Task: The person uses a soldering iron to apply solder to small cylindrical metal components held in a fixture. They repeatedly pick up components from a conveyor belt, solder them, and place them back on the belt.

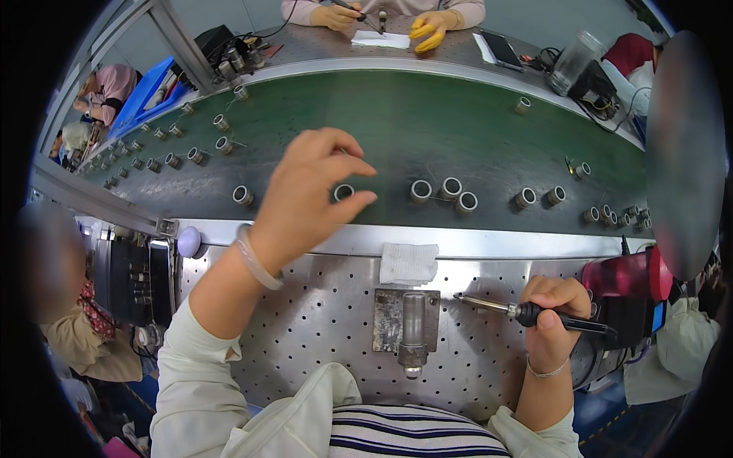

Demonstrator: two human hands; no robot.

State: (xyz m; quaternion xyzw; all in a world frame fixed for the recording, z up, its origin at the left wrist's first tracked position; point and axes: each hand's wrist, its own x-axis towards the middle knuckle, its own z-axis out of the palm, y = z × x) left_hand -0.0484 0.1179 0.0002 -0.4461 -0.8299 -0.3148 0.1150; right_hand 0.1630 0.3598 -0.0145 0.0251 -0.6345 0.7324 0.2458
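Note:
My left hand (pixel 309 187) reaches over the green belt (pixel 366 107). Its thumb and fingers are apart and curved, and a small ring-topped metal cylinder (pixel 343 192) shows between them, apparently resting on the belt. Whether the fingers touch it I cannot tell. My right hand (pixel 555 317) grips a soldering iron (pixel 527 313) by its black handle, the metal tip pointing left above the perforated metal bench (pixel 321 328). Left of that tip, a shiny metal cylinder fixture (pixel 413 328) lies on a worn square plate (pixel 387 328). A folded white cloth (pixel 409 263) lies just beyond the plate.
Several similar cylinders (pixel 451 188) stand along the belt, some with thin wires. A red container (pixel 622 276) is at the right, a dark device (pixel 122 275) at the left. Across the belt, another person's hand in yellow finger covers (pixel 430 29) rests beside white paper (pixel 380 39).

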